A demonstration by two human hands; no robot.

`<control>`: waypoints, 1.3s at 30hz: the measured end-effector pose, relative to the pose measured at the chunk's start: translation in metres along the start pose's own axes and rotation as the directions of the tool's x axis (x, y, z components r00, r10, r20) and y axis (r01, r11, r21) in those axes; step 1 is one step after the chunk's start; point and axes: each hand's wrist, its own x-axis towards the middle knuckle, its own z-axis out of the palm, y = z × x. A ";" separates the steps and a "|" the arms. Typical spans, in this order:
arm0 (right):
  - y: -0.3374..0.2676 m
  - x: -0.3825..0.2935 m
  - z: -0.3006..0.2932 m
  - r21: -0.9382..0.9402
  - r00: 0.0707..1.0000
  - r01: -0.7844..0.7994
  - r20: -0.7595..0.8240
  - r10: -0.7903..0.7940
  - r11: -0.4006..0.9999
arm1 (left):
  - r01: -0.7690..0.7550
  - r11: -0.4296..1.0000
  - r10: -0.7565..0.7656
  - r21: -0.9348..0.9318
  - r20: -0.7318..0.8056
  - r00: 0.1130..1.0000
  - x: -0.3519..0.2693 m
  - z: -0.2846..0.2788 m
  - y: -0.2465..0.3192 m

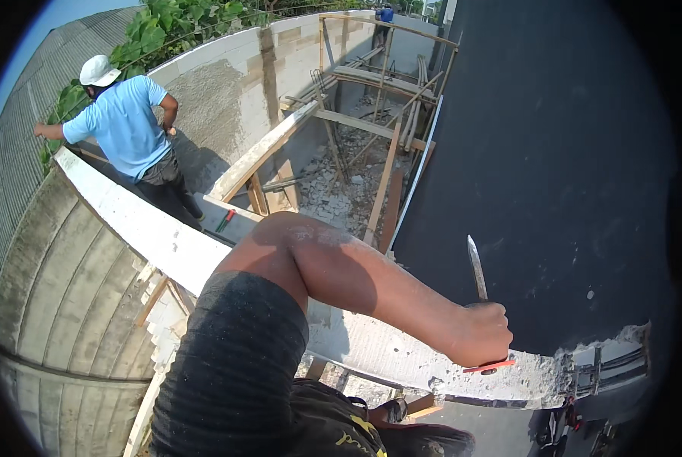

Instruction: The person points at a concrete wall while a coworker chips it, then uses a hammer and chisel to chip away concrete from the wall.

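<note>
My left hand (481, 334) is closed in a fist around a pointed metal chisel (477, 265). The chisel's tapered end stands out above the fist against a dark wall (546, 171); whether it touches the wall I cannot tell. Below the fist show a flat red-orange guard (503, 364) and a dark round end. Under the hand runs a pale concrete beam (392, 345), pitted on its surface. At the right its broken end exposes steel reinforcing bars (606, 368). My right hand is out of view.
A person in a light blue shirt (124, 125) stands by the beam at left; another person (385, 16) is far back. Timber planks (266, 151) and bamboo poles (383, 74) cross above rubble (346, 194). A red-and-green-handled tool (225, 221) lies on a ledge. A motorcycle (569, 420) stands below.
</note>
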 end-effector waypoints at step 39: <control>-0.166 0.257 -0.009 0.030 0.531 0.810 0.389 -0.753 0.586 | 0.955 0.295 -0.951 0.028 -0.082 0.297 -0.299 -0.005 0.049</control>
